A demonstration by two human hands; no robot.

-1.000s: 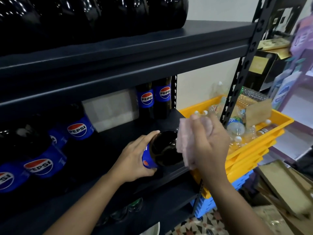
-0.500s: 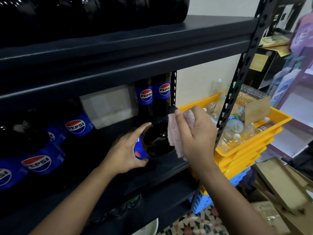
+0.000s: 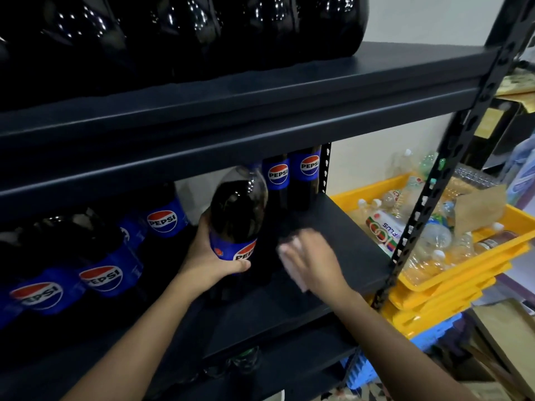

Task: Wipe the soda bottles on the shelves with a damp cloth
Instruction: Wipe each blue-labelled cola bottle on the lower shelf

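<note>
Now upright on the middle shelf (image 3: 333,227), Pepsi bottle (image 3: 237,215) clamped at its label by left hand (image 3: 211,256); right hand (image 3: 312,264) closed on pink cloth (image 3: 292,253), just beside the bottle (blurred). Best wiped top to base, bottle held steady. Half a second ago tipped, cloth against its top.

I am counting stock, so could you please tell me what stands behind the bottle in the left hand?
Two upright Pepsi bottles stand behind the held bottle, at the shelf's back. Their caps are hidden by the shelf above.
</note>
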